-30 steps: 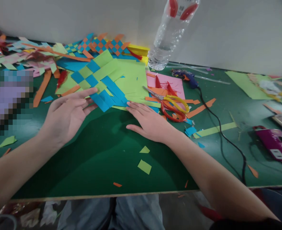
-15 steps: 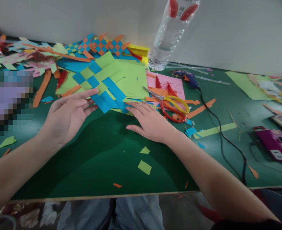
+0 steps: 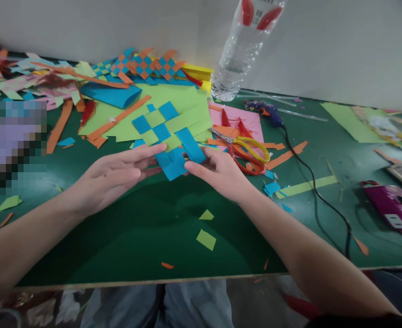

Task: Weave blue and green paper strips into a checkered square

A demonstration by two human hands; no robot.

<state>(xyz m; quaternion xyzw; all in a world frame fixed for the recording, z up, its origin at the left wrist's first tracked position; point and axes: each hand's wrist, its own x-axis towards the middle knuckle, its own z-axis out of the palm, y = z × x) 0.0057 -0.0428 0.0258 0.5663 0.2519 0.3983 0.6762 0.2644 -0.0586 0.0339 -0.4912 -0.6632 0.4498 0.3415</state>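
A woven piece of blue and light green paper strips [image 3: 162, 132] is held tilted between my hands, raised over the table's near middle. My left hand [image 3: 108, 180] has it by the lower left edge, index finger against the front and other fingers partly behind. At the lower right edge, my right hand [image 3: 221, 173] pinches it, thumb on the front near a folded blue strip; its other fingers are mostly hidden behind the paper. Light green sheets [image 3: 183, 94] lie beyond, with an orange strip [image 3: 122, 117] and a curled blue sheet [image 3: 114, 93] on them.
Scissors [image 3: 231, 140] lie right of my right hand by a pink sheet [image 3: 257, 125]. A water bottle [image 3: 236, 59], corded glue gun [image 3: 272, 116] and purple device [image 3: 388, 205] stand or lie rightward. Woven paper fish [image 3: 144, 65] and scraps [image 3: 33, 82] line the back left.
The woven piece has come off the green sheets, toward me and rightward, uncovering the orange strip and curled blue sheet. My right hand went from outstretched fingers to a pinch; my left followed rightward.
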